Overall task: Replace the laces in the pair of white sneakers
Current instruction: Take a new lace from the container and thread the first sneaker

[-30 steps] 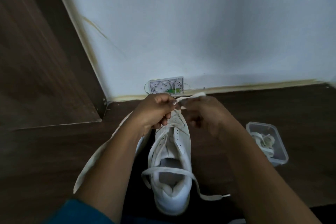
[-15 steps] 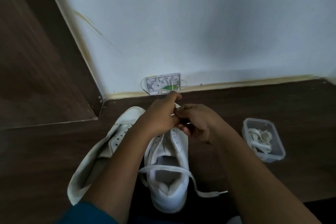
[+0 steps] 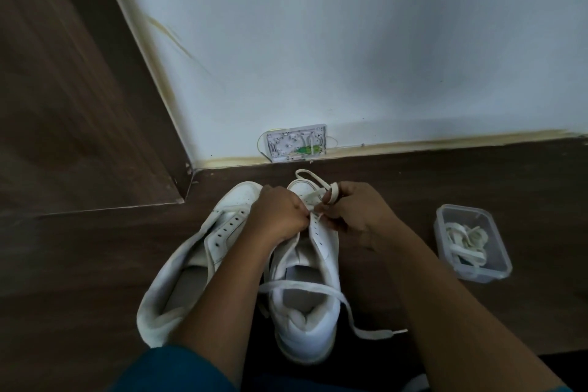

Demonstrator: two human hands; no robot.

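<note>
The left hand (image 3: 280, 216) and right hand (image 3: 359, 216), fingers curled, pinch the flat white shoelace (image 3: 302, 285) over the white leather sneaker (image 3: 305, 337) at 6 o'clock. Its unlaced mate (image 3: 191, 264) lies at 8 o'clock, and a clear plastic box (image 3: 486, 275) holding laces sits at 3 o'clock.

floor right of sneaker (image 3: 305, 289): open | obstacles: container (image 3: 472, 243), wall (image 3: 350, 41)

The sneaker (image 3: 305, 337) at six o'clock and its mate (image 3: 227, 226) at eight are white; the lace (image 3: 302, 284) is off-white. The floor (image 3: 79, 264) is dark brown wood-grain. At three, a clear tub (image 3: 500, 270) holds seemingly cream laces (image 3: 467, 240).
</note>
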